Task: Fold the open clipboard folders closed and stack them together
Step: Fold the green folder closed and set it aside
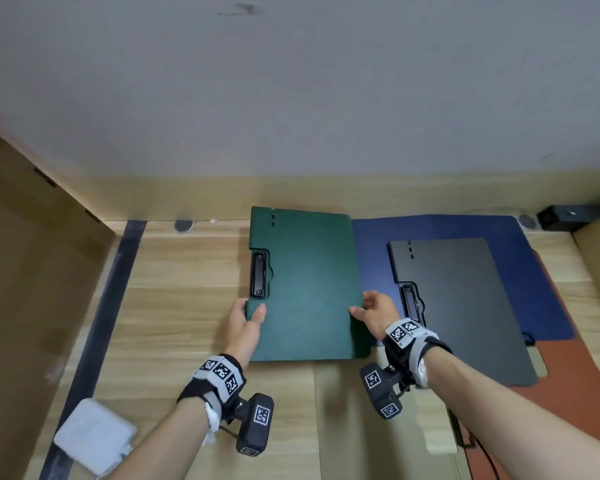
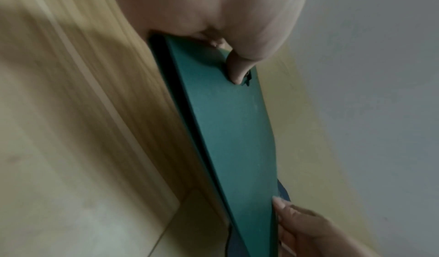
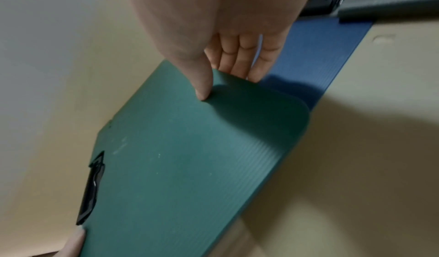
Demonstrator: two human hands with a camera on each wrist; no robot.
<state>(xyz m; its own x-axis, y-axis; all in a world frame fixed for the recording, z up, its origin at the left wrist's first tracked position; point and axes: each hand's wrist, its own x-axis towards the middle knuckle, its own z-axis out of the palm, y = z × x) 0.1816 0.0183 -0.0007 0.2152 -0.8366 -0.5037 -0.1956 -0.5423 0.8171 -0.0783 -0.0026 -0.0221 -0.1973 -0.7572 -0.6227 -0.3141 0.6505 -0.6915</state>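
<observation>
Slippage is the worry on the outer side: the left hand (image 1: 245,323) pinches the green folder (image 1: 305,285), thumb on top and fingers under its edge, just nearer the body than the black clip (image 1: 258,275). That shallow hold could let the closed cover spring apart (the left wrist view shows a dark gap along the edge).

Across the folder, the right hand (image 1: 374,311) grips the opposite edge, thumb pressed on the cover and fingers curled beneath. If one hand lifts before the other, the board may tilt and slide out.

Beyond the right hand lies the blue folder (image 1: 465,230), spread open, with the black folder (image 1: 461,306) closed on top of it. Carrying the green one over could catch the black folder's clip or shove it askew on the orange folder (image 1: 568,386) underneath.
</observation>
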